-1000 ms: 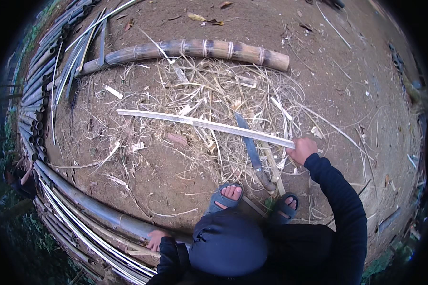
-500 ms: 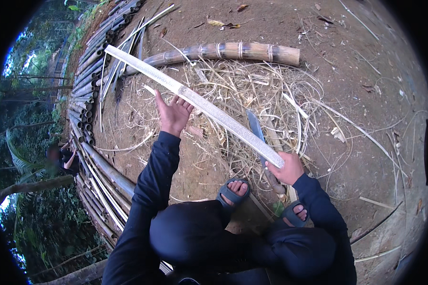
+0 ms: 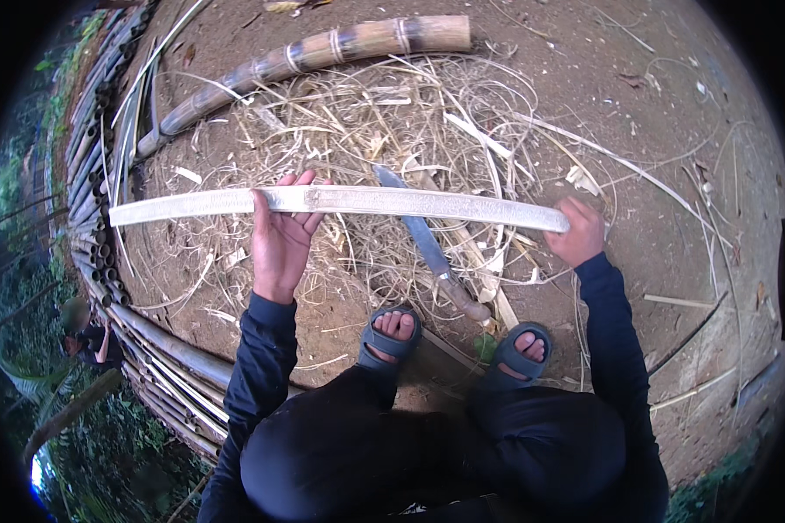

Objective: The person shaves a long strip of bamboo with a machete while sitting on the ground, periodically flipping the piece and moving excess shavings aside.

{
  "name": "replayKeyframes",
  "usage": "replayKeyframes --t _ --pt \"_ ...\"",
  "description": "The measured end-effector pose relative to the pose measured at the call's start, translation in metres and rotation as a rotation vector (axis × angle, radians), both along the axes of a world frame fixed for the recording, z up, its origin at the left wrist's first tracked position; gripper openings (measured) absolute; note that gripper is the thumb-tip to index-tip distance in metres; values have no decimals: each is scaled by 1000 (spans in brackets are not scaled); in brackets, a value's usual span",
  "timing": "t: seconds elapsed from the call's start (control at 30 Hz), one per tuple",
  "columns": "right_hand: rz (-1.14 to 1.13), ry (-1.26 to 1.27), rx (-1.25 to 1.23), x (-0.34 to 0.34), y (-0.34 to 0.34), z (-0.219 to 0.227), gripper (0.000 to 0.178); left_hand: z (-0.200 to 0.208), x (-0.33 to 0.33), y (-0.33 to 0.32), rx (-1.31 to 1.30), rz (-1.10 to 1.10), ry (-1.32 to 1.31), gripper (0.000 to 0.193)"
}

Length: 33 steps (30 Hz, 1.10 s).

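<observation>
- Poles lie stacked along the left edge, a curved row of round bamboo stems with open ends, well apart from the hands.
- Strip of split bamboo runs level across the middle, held above the ground; its left end juts free past the left hand, so that end likely flexes and droops if let go.
- Left hand lies open and palm-up under the strip, fingers curled over its far edge; it props more than it clamps.
- Judging by its look, the strip is light, long and thin, stiff along the grain but springy; its split edges may be sharp and splintery, so a flat-face hold seems safer than gripping the edges.
- Log, a thick bamboo stem with pale bands, rests on the ground beyond the strip.
- Shavings and straw-like scraps cover the dirt under the strip.
- Knife, long-bladed with a wooden handle, lies on the shavings under the strip, handle near the sandals.
- Right hand is closed round the strip's right end, gripping it firmly; two holds well apart look best for keeping it steady.
</observation>
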State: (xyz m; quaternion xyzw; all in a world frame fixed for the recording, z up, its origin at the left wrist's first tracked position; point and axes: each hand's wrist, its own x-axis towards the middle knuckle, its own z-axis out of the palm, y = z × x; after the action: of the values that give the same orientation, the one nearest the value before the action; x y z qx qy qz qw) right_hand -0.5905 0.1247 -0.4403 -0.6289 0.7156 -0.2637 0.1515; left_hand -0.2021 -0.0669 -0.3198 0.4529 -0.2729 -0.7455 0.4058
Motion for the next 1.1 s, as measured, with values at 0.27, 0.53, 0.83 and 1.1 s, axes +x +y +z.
replayKeyframes --t 0.27,0.53,0.83,1.1 --pt "-384 354 -75 2 -29 3 52 -46 11 60 338 -610 -533 50" --pt "281 -229 236 151 57 -2 24 -80 39 45 -941 -988 -1513 43" --pt "278 -20 362 176 67 -21 56 -116 55 64 -938 -1118 -1633 39" --pt "226 -380 496 155 58 -10 65 -101 40 69 -980 -1143 -1671 32"
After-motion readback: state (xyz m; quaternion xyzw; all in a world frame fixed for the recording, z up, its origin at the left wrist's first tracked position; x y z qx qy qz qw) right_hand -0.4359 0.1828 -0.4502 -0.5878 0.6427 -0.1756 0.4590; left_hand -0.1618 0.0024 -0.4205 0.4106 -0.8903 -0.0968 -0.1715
